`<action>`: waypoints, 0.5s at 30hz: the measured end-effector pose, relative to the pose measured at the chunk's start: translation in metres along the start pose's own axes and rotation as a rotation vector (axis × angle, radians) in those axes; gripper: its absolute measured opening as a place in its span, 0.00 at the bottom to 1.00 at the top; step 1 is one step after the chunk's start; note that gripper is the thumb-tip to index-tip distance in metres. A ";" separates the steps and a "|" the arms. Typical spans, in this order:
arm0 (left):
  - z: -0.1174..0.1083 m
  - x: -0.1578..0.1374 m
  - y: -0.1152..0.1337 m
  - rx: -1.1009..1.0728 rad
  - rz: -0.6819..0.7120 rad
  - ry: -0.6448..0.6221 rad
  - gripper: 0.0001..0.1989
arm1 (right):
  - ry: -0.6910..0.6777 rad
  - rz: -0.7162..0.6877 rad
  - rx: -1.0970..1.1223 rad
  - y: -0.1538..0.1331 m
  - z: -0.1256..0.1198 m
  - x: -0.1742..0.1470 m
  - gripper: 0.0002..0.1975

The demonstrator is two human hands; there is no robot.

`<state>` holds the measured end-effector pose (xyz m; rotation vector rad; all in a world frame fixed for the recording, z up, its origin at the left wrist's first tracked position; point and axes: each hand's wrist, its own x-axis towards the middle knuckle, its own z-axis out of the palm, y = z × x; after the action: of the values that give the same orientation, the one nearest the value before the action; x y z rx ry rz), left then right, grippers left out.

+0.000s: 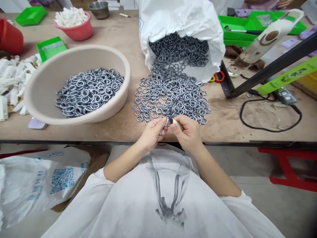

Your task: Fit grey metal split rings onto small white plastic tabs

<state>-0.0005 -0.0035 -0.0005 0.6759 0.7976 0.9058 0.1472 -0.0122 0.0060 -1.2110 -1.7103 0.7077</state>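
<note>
My left hand [156, 131] is closed, pinching a grey ring [166, 121] between thumb and fingers near the table's front edge. Closed beside it, my right hand [186, 131] grips a small tool with a pale handle [176, 123]; its dark end meets the ring, and its exact kind I cannot make out. Just beyond both hands, loose grey rings [170, 92] spread over the tabletop. They spill from the mouth of a white sack [178, 19] lying on its side. To the left, a large beige basin [109, 110] holds a heap of similar rings.
White pieces [12, 79] lie at far left, near a red bowl [85, 31] and a green tray [52, 49]. On the right are a black metal frame [267, 67], a clear bottle [247, 59], a black cable [244, 122] and green trays [235, 23]. A red stool [284, 165] stands below.
</note>
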 end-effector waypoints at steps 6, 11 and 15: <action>-0.001 0.002 0.000 -0.031 -0.023 0.007 0.23 | -0.080 -0.074 -0.197 -0.006 0.002 -0.010 0.18; -0.001 -0.008 -0.001 0.027 -0.030 -0.062 0.24 | -0.076 0.020 -0.167 0.009 -0.002 -0.004 0.21; -0.018 -0.024 0.004 0.099 -0.033 -0.134 0.24 | -0.008 0.166 -0.245 0.025 0.000 0.007 0.22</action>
<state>-0.0261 -0.0194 0.0002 0.7994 0.7348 0.7865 0.1573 0.0035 -0.0125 -1.5349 -1.7553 0.6135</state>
